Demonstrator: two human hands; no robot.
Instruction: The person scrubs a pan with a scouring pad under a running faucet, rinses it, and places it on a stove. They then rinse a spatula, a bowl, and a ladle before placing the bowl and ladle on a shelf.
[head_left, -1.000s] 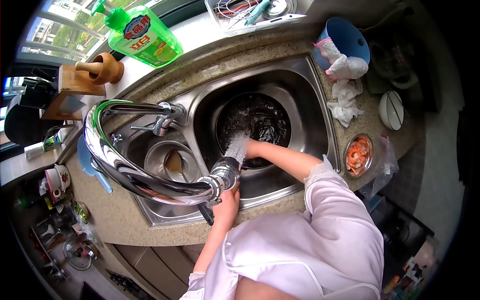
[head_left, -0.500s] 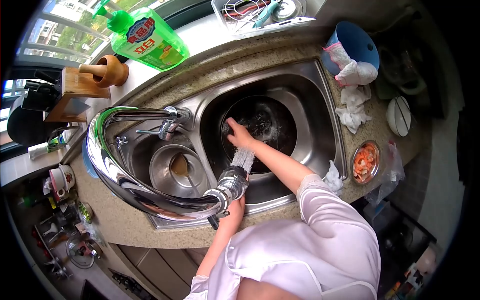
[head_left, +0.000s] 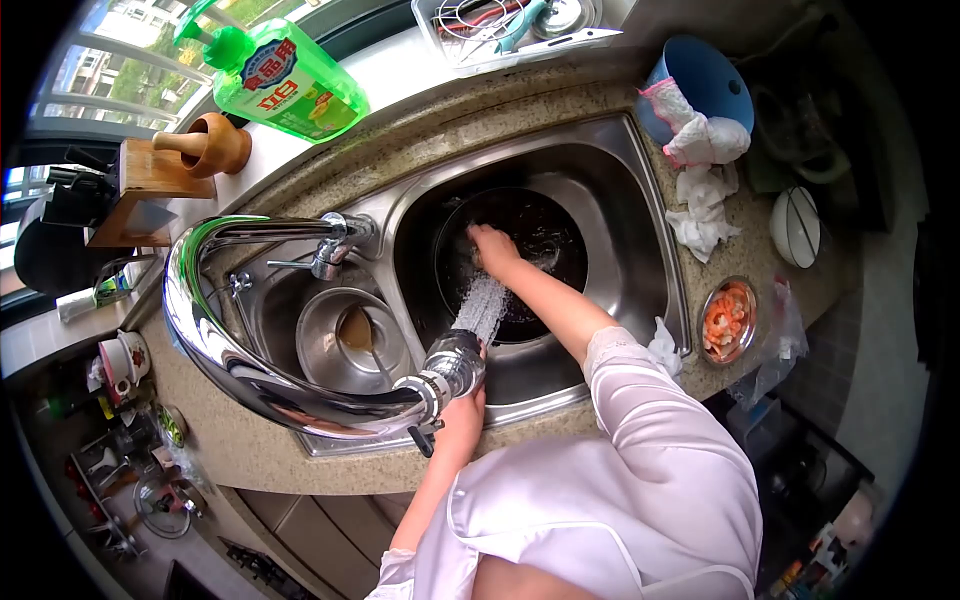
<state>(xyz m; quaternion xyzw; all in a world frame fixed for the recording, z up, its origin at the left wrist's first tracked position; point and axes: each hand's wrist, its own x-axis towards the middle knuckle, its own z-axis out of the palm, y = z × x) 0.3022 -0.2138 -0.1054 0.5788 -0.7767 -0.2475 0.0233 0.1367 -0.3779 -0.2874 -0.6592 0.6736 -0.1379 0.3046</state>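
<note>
A dark round pan (head_left: pixel 560 285) lies in the larger sink basin (head_left: pixel 625 255), wet inside. Water (head_left: pixel 484 306) pours into it from the chrome faucet (head_left: pixel 452 362). My right hand (head_left: pixel 494 250) is inside the pan near its far left part, fingers curled in and closed; whatever they grip, if anything, is hidden. Below the faucet head, my left hand (head_left: pixel 462 418) is at the near edge of the basin, its fingers mostly hidden behind the faucet.
In the smaller basin sits a metal bowl (head_left: pixel 318 330) with a ladle (head_left: pixel 357 330). A green soap bottle (head_left: pixel 300 90) stands by the window. Right of the sink are a blue bucket (head_left: pixel 715 85), crumpled cloths (head_left: pixel 703 215), a white bowl (head_left: pixel 795 228) and a dish of shrimp (head_left: pixel 728 320).
My right hand has shifted slightly right within the pan, and its fingers have curled inward from a more spread pose. My left hand stays behind the faucet. Water keeps running.
</note>
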